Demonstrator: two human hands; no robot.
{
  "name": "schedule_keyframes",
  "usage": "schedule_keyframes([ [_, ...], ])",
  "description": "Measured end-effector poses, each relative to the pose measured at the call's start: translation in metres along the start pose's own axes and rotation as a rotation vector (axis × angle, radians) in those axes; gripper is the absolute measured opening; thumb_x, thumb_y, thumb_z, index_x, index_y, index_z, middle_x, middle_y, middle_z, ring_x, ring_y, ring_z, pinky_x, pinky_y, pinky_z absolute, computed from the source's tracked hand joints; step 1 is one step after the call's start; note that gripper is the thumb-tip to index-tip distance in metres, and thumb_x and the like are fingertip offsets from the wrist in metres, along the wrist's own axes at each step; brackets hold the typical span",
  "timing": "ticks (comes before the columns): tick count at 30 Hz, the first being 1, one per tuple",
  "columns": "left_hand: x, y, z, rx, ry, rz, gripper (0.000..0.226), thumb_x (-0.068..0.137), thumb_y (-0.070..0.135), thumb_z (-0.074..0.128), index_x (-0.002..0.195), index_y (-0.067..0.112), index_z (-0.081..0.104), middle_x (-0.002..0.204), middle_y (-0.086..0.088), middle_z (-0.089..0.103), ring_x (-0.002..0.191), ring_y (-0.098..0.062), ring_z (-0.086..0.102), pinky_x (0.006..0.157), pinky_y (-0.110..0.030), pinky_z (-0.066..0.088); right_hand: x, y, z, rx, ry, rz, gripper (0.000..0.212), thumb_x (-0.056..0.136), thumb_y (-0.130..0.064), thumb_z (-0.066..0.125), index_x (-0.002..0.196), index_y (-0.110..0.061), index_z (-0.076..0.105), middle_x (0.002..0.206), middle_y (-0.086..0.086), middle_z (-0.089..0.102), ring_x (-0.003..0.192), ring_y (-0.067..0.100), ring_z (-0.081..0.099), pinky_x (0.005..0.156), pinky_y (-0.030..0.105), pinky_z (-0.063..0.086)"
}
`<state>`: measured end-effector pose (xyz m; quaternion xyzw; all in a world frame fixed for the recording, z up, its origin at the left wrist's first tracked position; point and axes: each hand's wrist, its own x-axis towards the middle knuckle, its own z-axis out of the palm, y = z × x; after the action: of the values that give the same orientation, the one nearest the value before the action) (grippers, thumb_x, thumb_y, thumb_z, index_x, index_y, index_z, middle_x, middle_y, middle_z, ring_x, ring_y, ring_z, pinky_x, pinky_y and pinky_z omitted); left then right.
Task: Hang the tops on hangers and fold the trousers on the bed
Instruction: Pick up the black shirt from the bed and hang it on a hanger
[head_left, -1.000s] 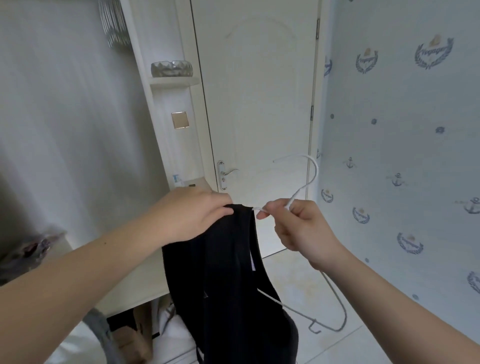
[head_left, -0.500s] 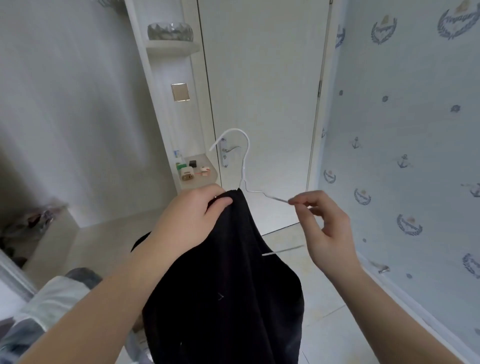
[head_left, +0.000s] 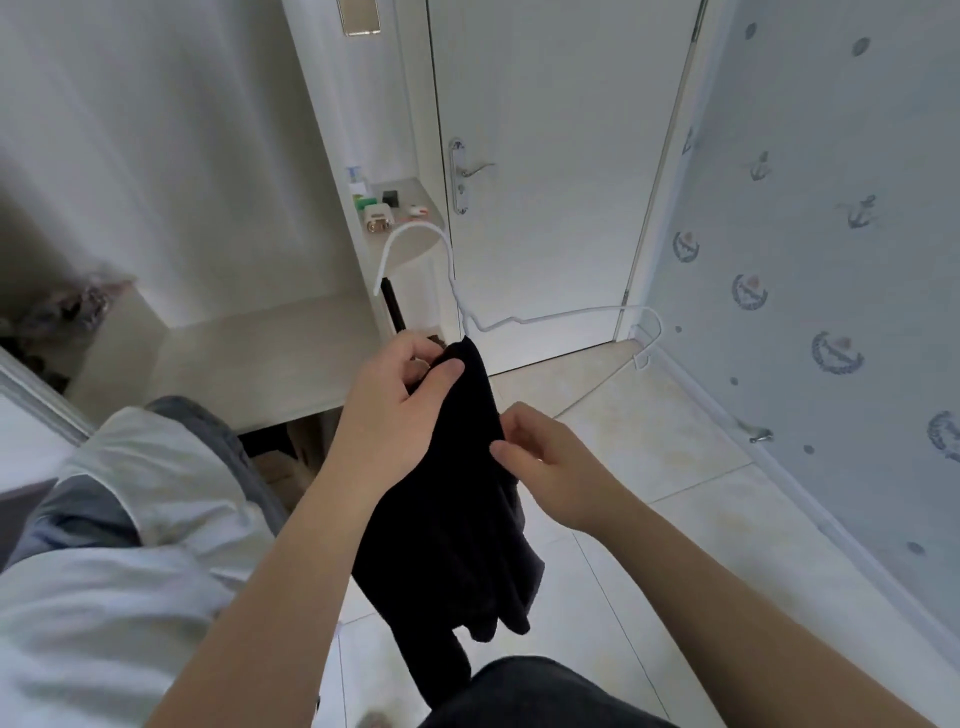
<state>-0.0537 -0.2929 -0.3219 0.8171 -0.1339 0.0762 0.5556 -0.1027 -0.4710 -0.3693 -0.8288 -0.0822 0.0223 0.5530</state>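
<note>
A black top (head_left: 452, 499) hangs from my left hand (head_left: 395, 395), which grips its upper edge together with the neck of a white wire hanger (head_left: 550, 316). The hanger's hook curves up to the left and its right arm sticks out bare to the right. My right hand (head_left: 545, 457) pinches the black fabric just below and to the right of my left hand. The hanger's left arm is hidden inside the top.
A white door (head_left: 545, 156) with a metal handle stands ahead. A wallpapered wall (head_left: 831, 260) runs along the right. A low white shelf (head_left: 260, 353) with small items sits on the left. Light clothes (head_left: 130, 519) lie at lower left. The floor is tiled.
My right hand let go of the hanger's wire arm and moved down-left onto the black fabric. The view tilted downward. My left hand kept its grip.
</note>
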Motion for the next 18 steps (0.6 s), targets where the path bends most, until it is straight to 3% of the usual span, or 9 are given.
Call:
schedule_keyframes([
  [3, -0.004, -0.01, -0.004, -0.001, 0.003, -0.015, 0.008, 0.092, 0.039, 0.063, 0.087, 0.033, 0.062, 0.069, 0.007, 0.068, 0.059, -0.006, 0.063, 0.052, -0.018, 0.045, -0.002, 0.026, 0.009, -0.074, -0.132, 0.094, 0.017, 0.095, -0.021, 0.055, 0.08, -0.016, 0.049, 0.069, -0.003, 0.049, 0.067, 0.013, 0.047, 0.068, 0.039, 0.041],
  [6, -0.008, -0.02, -0.018, 0.016, 0.017, -0.044, 0.022, 0.086, 0.054, 0.06, 0.092, 0.033, 0.063, 0.069, 0.002, 0.068, 0.059, -0.021, 0.064, 0.055, -0.039, 0.048, -0.009, 0.058, 0.011, -0.212, -0.205, 0.165, 0.022, 0.095, -0.03, 0.058, 0.094, -0.008, 0.062, 0.091, 0.012, 0.066, 0.088, 0.023, 0.062, 0.092, 0.048, 0.049],
  [9, -0.011, -0.031, -0.035, 0.048, 0.021, -0.056, 0.028, 0.082, 0.059, 0.061, 0.09, 0.032, 0.066, 0.066, 0.003, 0.067, 0.055, -0.016, 0.062, 0.057, -0.038, 0.047, -0.015, 0.091, 0.001, -0.436, -0.185, 0.212, 0.023, 0.095, -0.039, 0.059, 0.092, -0.016, 0.061, 0.085, -0.002, 0.066, 0.093, 0.014, 0.061, 0.118, 0.045, 0.022],
  [12, -0.016, -0.04, -0.05, 0.161, -0.035, -0.06, 0.032, 0.08, 0.062, 0.058, 0.093, 0.035, 0.07, 0.071, 0.004, 0.069, 0.063, -0.017, 0.064, 0.063, -0.033, 0.048, -0.017, 0.11, -0.014, -0.62, -0.133, 0.211, 0.018, 0.093, -0.044, 0.06, 0.097, -0.026, 0.061, 0.088, -0.012, 0.064, 0.104, 0.005, 0.054, 0.12, 0.051, -0.003],
  [16, -0.026, -0.045, -0.062, 0.256, -0.114, -0.04, 0.012, 0.09, 0.048, 0.062, 0.09, 0.055, 0.072, 0.087, 0.026, 0.073, 0.086, 0.009, 0.067, 0.075, -0.02, 0.044, -0.018, 0.117, -0.04, -0.767, -0.076, 0.147, 0.017, 0.093, -0.048, 0.059, 0.1, -0.034, 0.06, 0.097, -0.02, 0.06, 0.116, 0.002, 0.047, 0.118, 0.054, -0.011],
  [18, -0.03, -0.05, -0.069, 0.31, -0.149, -0.014, 0.026, 0.095, 0.038, 0.065, 0.087, 0.062, 0.07, 0.089, 0.03, 0.072, 0.089, 0.012, 0.065, 0.077, -0.019, 0.043, -0.018, 0.114, -0.053, -0.78, -0.036, 0.124, 0.015, 0.094, -0.045, 0.061, 0.104, -0.034, 0.061, 0.104, -0.021, 0.06, 0.118, 0.001, 0.046, 0.119, 0.053, -0.01],
])
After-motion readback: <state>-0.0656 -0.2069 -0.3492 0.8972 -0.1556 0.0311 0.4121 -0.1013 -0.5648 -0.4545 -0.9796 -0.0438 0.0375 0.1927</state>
